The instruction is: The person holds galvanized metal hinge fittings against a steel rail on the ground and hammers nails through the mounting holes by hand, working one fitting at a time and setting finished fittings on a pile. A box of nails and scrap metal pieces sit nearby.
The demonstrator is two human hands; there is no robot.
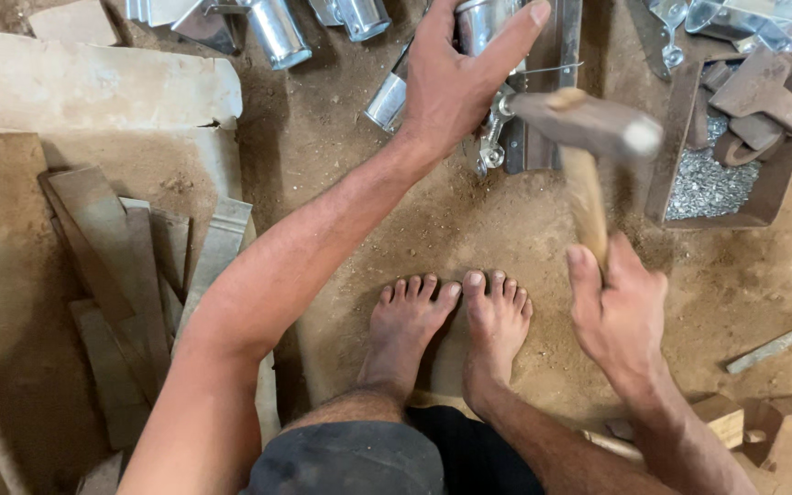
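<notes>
Dirt floor lay underfoot. Left hand pressed a metal piece at the far side; right hand's fingers wrapped the hammer, head just right of it.

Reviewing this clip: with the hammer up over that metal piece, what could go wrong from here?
1. The left hand holds the shiny metal cup right beside the raised hammer; a stray blow could hit fingers.
2. Bare feet sit just below the work, so a slipped hammer or a dropped part could land on toes.
3. The right hand grips the handle low, which may weaken control.
</notes>
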